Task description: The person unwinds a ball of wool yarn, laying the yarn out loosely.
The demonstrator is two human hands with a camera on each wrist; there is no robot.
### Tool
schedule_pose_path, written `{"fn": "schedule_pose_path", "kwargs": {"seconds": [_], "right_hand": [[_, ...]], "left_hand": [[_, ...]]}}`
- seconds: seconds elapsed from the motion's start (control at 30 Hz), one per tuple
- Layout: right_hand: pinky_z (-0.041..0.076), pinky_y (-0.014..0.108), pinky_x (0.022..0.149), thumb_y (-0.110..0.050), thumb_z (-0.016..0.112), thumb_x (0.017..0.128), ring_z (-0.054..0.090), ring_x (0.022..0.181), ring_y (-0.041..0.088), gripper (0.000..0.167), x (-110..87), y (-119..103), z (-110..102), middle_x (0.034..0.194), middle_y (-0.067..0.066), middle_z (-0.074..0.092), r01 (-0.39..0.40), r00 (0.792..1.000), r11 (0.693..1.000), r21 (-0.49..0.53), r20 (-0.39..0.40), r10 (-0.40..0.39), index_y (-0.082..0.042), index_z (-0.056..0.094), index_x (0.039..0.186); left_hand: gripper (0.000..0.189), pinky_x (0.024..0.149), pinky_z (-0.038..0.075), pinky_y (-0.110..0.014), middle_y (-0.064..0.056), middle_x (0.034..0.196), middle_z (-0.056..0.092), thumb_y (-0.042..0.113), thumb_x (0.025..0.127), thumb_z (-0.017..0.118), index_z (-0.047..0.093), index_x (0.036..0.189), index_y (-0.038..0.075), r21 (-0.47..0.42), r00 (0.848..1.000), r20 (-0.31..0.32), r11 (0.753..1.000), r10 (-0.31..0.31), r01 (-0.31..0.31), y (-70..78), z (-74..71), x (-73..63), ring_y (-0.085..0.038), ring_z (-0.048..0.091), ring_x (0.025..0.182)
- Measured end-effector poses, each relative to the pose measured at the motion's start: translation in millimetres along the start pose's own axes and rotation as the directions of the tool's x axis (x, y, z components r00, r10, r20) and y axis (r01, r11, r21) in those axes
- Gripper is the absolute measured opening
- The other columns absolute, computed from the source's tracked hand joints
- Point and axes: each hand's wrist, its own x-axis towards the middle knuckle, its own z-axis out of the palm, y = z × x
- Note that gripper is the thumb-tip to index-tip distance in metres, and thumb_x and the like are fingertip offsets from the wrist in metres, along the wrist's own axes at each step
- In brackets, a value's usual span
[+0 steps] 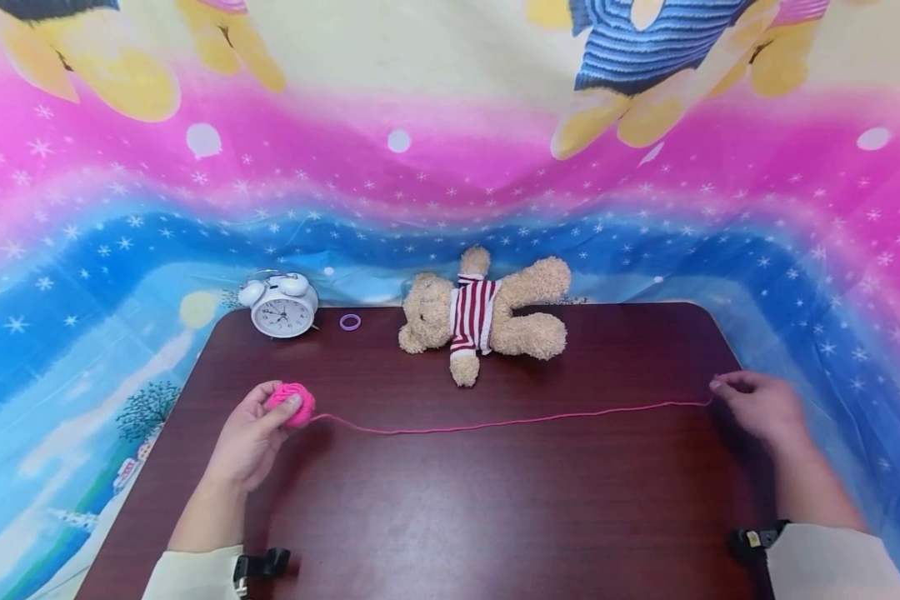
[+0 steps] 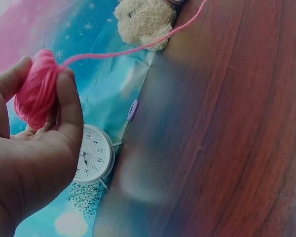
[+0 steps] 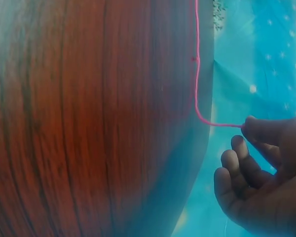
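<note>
Nearest to me are my two pale sleeves (image 1: 195,575), a dark strapped device at each wrist; beyond the left one, my left hand (image 1: 243,437) is closed firmly about a pink yarn ball (image 1: 301,398), thumb on one side and fingers on the other, with the ball held above the left part of the table (image 1: 450,517); my right hand (image 1: 765,408) has its thumb and forefinger pressed together on the yarn strand (image 1: 450,430), near the table's right edge, while its other fingers curl loosely, apart from the strand.

The strand leaves the ball by my left thumb and runs across in front of me to the right pinch, sagging a little; I cannot tell whether its low part touches the dark reddish-brown wood.

Farther off, along the back edge, a white twin-bell alarm clock (image 1: 282,317) stands at the left, its dial bearing black numerals, of which 3 to 8 read clearly from my left wrist; smaller marks there are too fine to make out; just beside it lies a purple ring (image 1: 350,329); then a teddy bear (image 1: 474,317) in a red-and-white striped shirt, head to the left; behind everything hangs a pink-and-blue backdrop (image 1: 450,183) with snowflakes and yellow-limbed figures.
</note>
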Motion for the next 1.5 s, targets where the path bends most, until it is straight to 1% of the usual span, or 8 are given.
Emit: {"fn": "schedule_pose_path", "kwargs": {"seconds": [0.2, 0.3, 0.43, 0.57, 0.77, 0.97, 1.2, 1.5], "right_hand": [[0.050, 0.047, 0.076, -0.037, 0.062, 0.104, 0.059, 0.106, 0.048, 0.041, 1.8, -9, 9, 0.116, 0.028, 0.069, 0.097, 0.992, 0.991, -0.095, 0.084, -0.089, -0.001, 0.073, 0.119], [0.048, 0.040, 0.073, -0.035, 0.066, 0.102, 0.061, 0.099, 0.039, 0.036, 1.9, -13, 13, 0.108, 0.020, 0.072, 0.119, 0.983, 0.987, -0.111, 0.151, -0.101, -0.003, 0.074, 0.116], [0.047, 0.037, 0.070, -0.026, 0.070, 0.099, 0.061, 0.088, 0.030, 0.028, -0.7, -24, 17, 0.096, 0.010, 0.073, 0.151, 0.975, 0.979, -0.133, 0.182, -0.126, -0.002, 0.074, 0.114], [0.046, 0.035, 0.066, -0.022, 0.071, 0.098, 0.057, 0.081, 0.027, 0.031, -4.7, -38, 23, 0.093, 0.008, 0.071, 0.151, 0.976, 0.981, -0.122, 0.174, -0.129, 0.000, 0.072, 0.119], [0.045, 0.038, 0.067, -0.022, 0.072, 0.096, 0.055, 0.079, 0.026, 0.031, -10.0, -57, 39, 0.093, 0.009, 0.070, 0.149, 0.982, 0.982, -0.115, 0.132, -0.133, -0.001, 0.071, 0.119], [0.053, 0.051, 0.079, -0.021, 0.073, 0.096, 0.060, 0.085, 0.028, 0.030, -14.7, -75, 51, 0.094, 0.007, 0.072, 0.185, 0.980, 0.975, -0.119, 0.095, -0.175, -0.001, 0.072, 0.118], [0.057, 0.056, 0.085, -0.024, 0.074, 0.096, 0.062, 0.089, 0.031, 0.033, -20.5, -98, 63, 0.106, 0.017, 0.072, 0.167, 0.984, 0.984, -0.063, 0.075, -0.162, -0.002, 0.071, 0.122], [0.052, 0.041, 0.075, -0.027, 0.076, 0.094, 0.060, 0.081, 0.024, 0.032, -23.5, -132, 85, 0.097, 0.008, 0.073, 0.219, 0.972, 0.976, -0.013, 0.087, -0.217, -0.005, 0.074, 0.117]], "left_hand": [[0.031, 0.091, 0.059, -0.030, 0.000, 0.115, 0.066, 0.005, 0.103, 0.062, 0.045, 0.129, 0.011, -0.068, 1.000, 0.023, 0.998, 0.006, -0.005, -2.0, 4.7, 2.5, -0.012, 0.071, 0.102], [0.036, 0.092, 0.058, -0.030, -0.004, 0.120, 0.061, 0.006, 0.103, 0.062, 0.048, 0.135, 0.014, -0.061, 1.000, 0.018, 0.998, -0.004, 0.005, -1.8, 8.4, 2.9, -0.014, 0.070, 0.105], [0.029, 0.091, 0.058, -0.028, -0.003, 0.117, 0.064, 0.010, 0.103, 0.065, 0.055, 0.130, 0.012, -0.021, 1.000, -0.005, 1.000, -0.022, 0.022, -2.8, 14.4, 3.5, -0.014, 0.070, 0.104], [0.018, 0.085, 0.058, -0.024, 0.002, 0.108, 0.069, 0.012, 0.102, 0.067, 0.058, 0.118, 0.010, -0.009, 1.000, -0.024, 1.000, -0.021, 0.021, -3.7, 19.1, 3.8, -0.011, 0.070, 0.099], [0.008, 0.082, 0.058, -0.023, 0.002, 0.105, 0.072, 0.010, 0.104, 0.063, 0.058, 0.110, 0.012, -0.057, 1.000, 0.016, 0.998, -0.011, 0.012, -4.7, 22.1, 5.4, -0.011, 0.072, 0.096], [0.010, 0.088, 0.059, -0.026, 0.000, 0.109, 0.073, 0.009, 0.105, 0.061, 0.055, 0.113, 0.010, -0.088, 0.999, 0.040, 0.996, -0.020, 0.024, -6.3, 25.9, 6.5, -0.013, 0.072, 0.100], [0.017, 0.090, 0.059, -0.028, -0.001, 0.109, 0.073, 0.004, 0.103, 0.063, 0.053, 0.116, 0.007, -0.081, 0.999, 0.049, 0.997, -0.014, 0.017, -6.6, 32.7, 6.0, -0.014, 0.073, 0.099], [0.031, 0.093, 0.058, -0.030, -0.001, 0.118, 0.069, 0.012, 0.103, 0.065, 0.046, 0.128, 0.009, -0.074, 0.997, 0.041, 0.995, -0.058, 0.061, -4.3, 45.2, 7.7, -0.015, 0.071, 0.106]]}}
